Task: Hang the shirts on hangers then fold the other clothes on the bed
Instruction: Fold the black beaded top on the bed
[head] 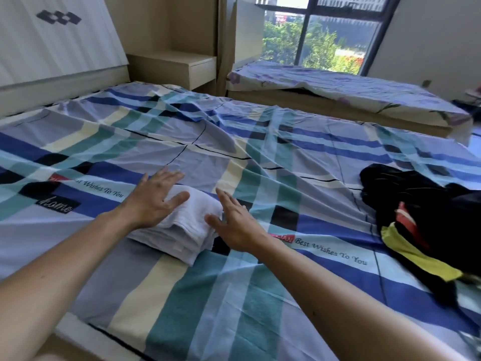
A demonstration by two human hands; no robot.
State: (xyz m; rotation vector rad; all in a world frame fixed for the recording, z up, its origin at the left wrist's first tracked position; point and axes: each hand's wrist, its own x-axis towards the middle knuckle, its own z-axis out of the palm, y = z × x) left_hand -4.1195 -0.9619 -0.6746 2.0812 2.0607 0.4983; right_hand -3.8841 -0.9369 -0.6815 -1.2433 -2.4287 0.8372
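A folded white garment (182, 230) lies in a thick stack on the plaid bed sheet (273, 157), near the bed's front edge. My left hand (153, 199) rests flat on its top with the fingers spread and straight. My right hand (234, 222) is at the stack's right side, fingers straight, thumb touching the white cloth. A heap of dark clothes (426, 217) with yellow and red parts lies unfolded at the right of the bed. No hangers are in view.
A padded headboard (57, 43) stands at the left, with a wooden bedside shelf (174, 66) behind the bed. A second low bed with a floral sheet (338, 87) runs under the window at the back right.
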